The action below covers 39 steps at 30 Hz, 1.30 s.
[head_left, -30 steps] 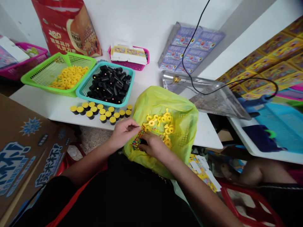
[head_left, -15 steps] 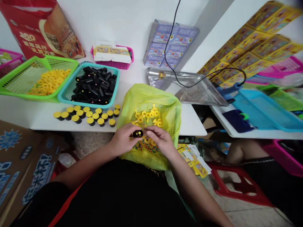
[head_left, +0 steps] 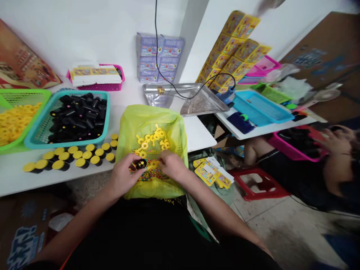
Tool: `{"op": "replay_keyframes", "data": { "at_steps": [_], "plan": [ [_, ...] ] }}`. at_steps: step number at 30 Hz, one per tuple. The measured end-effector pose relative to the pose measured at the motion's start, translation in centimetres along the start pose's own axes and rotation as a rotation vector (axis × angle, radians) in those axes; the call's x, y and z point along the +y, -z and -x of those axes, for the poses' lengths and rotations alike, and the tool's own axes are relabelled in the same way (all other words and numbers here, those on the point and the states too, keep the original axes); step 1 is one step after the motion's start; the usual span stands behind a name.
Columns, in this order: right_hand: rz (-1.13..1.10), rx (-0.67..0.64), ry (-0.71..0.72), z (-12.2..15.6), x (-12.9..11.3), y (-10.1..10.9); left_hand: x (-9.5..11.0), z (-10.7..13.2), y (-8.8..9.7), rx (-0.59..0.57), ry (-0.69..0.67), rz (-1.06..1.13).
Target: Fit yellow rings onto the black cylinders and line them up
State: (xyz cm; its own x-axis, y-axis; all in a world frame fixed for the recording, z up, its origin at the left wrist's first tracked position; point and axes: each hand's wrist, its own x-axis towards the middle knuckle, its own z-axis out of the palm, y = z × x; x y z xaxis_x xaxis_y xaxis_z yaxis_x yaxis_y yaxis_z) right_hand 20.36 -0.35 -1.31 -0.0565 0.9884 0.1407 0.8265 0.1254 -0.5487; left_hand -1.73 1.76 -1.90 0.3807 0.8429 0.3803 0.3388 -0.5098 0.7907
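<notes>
My left hand (head_left: 123, 171) grips a small black cylinder (head_left: 141, 163) above a heap of tiny multicoloured beads (head_left: 147, 174). These lie inside a translucent yellow-green plastic bag (head_left: 150, 120) resting on my lap. My right hand (head_left: 172, 165) sits just beside the cylinder, its fingertips down among yellow plastic rings (head_left: 147, 144). Its fingers hide whether it holds a ring.
On the white table (head_left: 197, 131) stand a teal basket (head_left: 105, 116) of black cylinders and a green basket (head_left: 33, 92) of yellow rings. Yellow-capped cylinders (head_left: 73, 156) stand in front. A co-worker's hand (head_left: 334, 140) is over a pink basket at right.
The view has swung, so the table and baskets sit further left and lower. The black cylinder, earlier between both hands, now sits in my left hand, with my right hand slightly apart.
</notes>
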Motion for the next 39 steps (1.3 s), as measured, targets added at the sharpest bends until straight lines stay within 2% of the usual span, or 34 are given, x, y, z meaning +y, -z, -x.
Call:
{"op": "replay_keyframes", "data": {
  "at_steps": [2, 4, 7, 10, 14, 17, 21, 25, 27, 30, 32, 35, 39],
  "plan": [
    [-0.191, 0.097, -0.047, 0.1, 0.1, 0.5, 0.3, -0.1, -0.3, -0.017, 0.011, -0.007],
    [-0.564, 0.182, -0.125, 0.3, -0.3, 0.7, 0.7, -0.3, -0.5, -0.029, 0.020, -0.035],
    [-1.083, 0.191, -0.225, 0.6, -1.9, 0.7, 1.3, -0.6, -0.7, -0.045, 0.038, -0.071],
    [-1.242, 0.176, -0.264, 0.7, -3.6, 0.0, 1.9, -0.8, -0.9, -0.050, 0.094, -0.048],
    [-1.187, 0.231, -0.308, 0.3, -4.5, -1.2, 2.4, -0.7, -1.4, -0.060, 0.233, 0.118],
    [-1.178, 0.233, -0.337, 0.2, -4.5, -1.6, 2.7, -0.8, -1.7, -0.069, 0.287, 0.241],
    [-1.194, 0.211, -0.353, 0.3, -4.5, -1.8, 2.8, -1.0, -1.8, -0.039, 0.324, 0.192],
    [-1.117, 0.259, -0.330, 0.4, -4.4, -2.2, 2.8, -1.0, -1.8, -0.037, 0.321, 0.179],
    [-1.064, 0.206, -0.337, 0.5, -4.4, -2.5, 2.7, -0.9, -1.7, -0.020, 0.298, 0.181],
    [-1.022, 0.024, -0.413, 0.7, -4.8, -2.9, 2.6, -0.7, -1.8, 0.027, 0.209, 0.129],
    [-1.031, -0.044, -0.465, 0.9, -5.0, -3.1, 2.5, -0.6, -1.8, 0.041, 0.155, 0.113],
    [-0.993, 0.003, -0.470, 1.2, -5.1, -3.3, 2.6, -0.5, -1.8, 0.048, 0.152, 0.142],
    [-0.863, 0.136, -0.358, 1.2, -4.5, -3.3, 2.7, -0.5, -1.6, 0.024, 0.187, 0.148]
  ]
}}
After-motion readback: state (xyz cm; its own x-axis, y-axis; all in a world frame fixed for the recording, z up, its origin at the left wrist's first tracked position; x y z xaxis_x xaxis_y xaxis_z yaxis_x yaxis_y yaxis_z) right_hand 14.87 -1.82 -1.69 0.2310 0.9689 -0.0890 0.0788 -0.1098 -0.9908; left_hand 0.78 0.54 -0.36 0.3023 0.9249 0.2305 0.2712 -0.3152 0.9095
